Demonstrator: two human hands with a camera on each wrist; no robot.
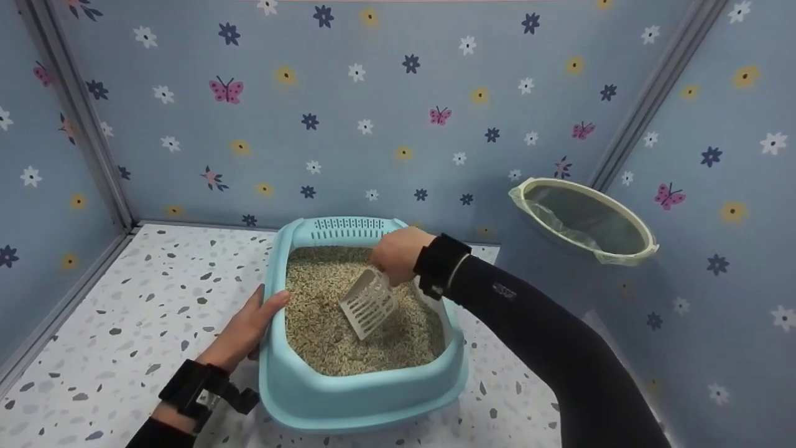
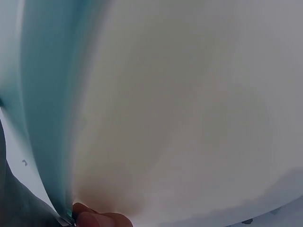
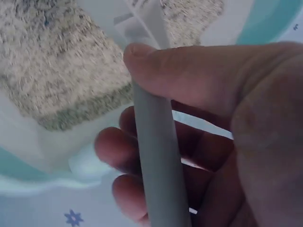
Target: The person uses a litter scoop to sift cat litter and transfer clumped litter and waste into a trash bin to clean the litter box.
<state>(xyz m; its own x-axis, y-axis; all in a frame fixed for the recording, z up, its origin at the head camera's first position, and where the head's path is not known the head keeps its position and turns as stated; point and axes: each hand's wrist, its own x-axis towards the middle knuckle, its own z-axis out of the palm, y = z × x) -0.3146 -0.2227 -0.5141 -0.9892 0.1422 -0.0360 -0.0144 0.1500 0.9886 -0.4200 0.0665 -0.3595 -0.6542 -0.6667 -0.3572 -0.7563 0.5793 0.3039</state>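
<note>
A light blue litter box [image 1: 298, 386] full of beige litter [image 1: 323, 330] sits on the speckled floor. My right hand [image 1: 398, 252] grips the grey handle [image 3: 156, 156] of a white slotted scoop [image 1: 368, 303], whose blade rests on the litter near the middle. In the right wrist view my thumb lies over the handle and my fingers [image 3: 118, 146] curl under it. My left hand [image 1: 249, 323] holds the box's left rim, thumb on top of the edge. In the left wrist view only the box's wall [image 2: 47, 118] and a fingertip [image 2: 94, 218] show, blurred.
A round bin [image 1: 584, 218] lined with a clear bag hangs at the right wall. Blue flowered walls close in the back and both sides. The speckled floor [image 1: 143, 292] spreads to the left of the box.
</note>
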